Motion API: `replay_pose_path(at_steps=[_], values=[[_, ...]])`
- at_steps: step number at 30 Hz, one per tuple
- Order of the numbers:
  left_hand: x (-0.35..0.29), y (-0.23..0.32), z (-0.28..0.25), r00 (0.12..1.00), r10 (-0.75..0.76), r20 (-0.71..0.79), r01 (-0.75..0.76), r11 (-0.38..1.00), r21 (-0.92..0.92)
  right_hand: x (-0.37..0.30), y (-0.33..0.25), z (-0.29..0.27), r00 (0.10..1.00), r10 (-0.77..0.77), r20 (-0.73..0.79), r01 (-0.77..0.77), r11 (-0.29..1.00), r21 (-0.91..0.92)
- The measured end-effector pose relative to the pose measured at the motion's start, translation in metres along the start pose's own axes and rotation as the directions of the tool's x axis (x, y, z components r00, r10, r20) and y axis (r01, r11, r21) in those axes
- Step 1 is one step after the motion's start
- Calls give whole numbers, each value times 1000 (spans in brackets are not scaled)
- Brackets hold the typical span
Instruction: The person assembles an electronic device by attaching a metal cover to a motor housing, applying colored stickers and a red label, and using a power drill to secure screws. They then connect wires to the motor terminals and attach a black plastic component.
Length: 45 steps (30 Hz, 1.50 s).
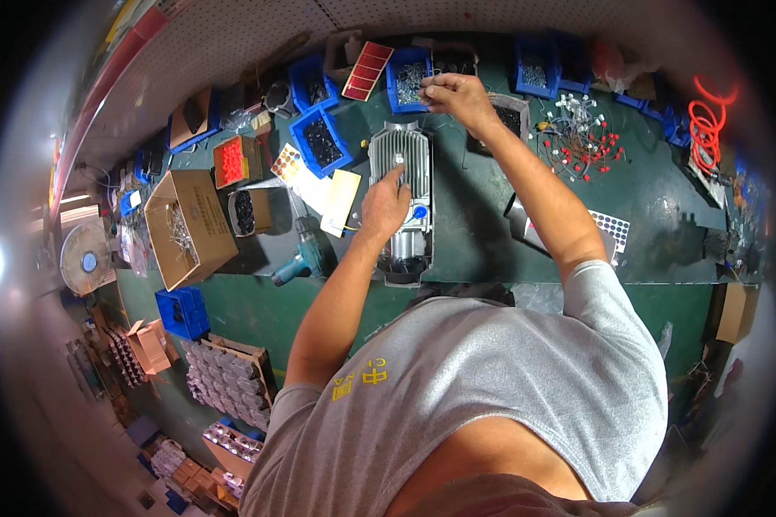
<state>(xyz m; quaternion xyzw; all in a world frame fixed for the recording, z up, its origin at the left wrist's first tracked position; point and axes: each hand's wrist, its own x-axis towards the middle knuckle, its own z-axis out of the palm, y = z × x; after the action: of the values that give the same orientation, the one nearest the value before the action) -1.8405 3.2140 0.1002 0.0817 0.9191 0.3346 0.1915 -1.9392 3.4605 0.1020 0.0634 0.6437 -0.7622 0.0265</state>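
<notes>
A grey finned metal housing (416,155) lies lengthwise on the green bench in front of me, with a blue round part (420,212) near its lower end. My left hand (386,205) rests over its left side, index finger stretched out to a small white piece (399,159) on the fins. Beyond the housing stands a blue bin (408,109) of small silvery screws. At that bin's right edge, my right hand (459,99) has thumb and fingertips pinched together. Whatever is between them is too small to make out.
A teal power drill (306,257) and a yellow card (343,200) lie left of the housing. Farther left stand a cardboard box (209,226) and a bin of red parts (231,162). Red-capped wires (582,142) are heaped at right, near a coiled orange hose (705,138).
</notes>
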Motion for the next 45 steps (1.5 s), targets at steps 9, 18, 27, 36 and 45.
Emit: replay_pose_path(at_steps=[9,18,27,36,45], values=[[-2,4,-2,1000,-20,-7,20,1000,10,16,-1,22,994,-27,102,33,998,-60],[-1,5,-2,1000,-26,-3,26,999,34,25,-1,33,988,-76,137,92,989,-115],[0,-1,1,999,6,-34,-5,999,34,12,6,50,951,-276,137,302,924,-233],[0,4,-4,1000,-15,-11,15,1000,16,33,14,42,999,39,-22,-36,990,136],[-1,-9,4,994,77,-83,-77,997,12,-2,23,46,884,-263,386,439,754,-490]])
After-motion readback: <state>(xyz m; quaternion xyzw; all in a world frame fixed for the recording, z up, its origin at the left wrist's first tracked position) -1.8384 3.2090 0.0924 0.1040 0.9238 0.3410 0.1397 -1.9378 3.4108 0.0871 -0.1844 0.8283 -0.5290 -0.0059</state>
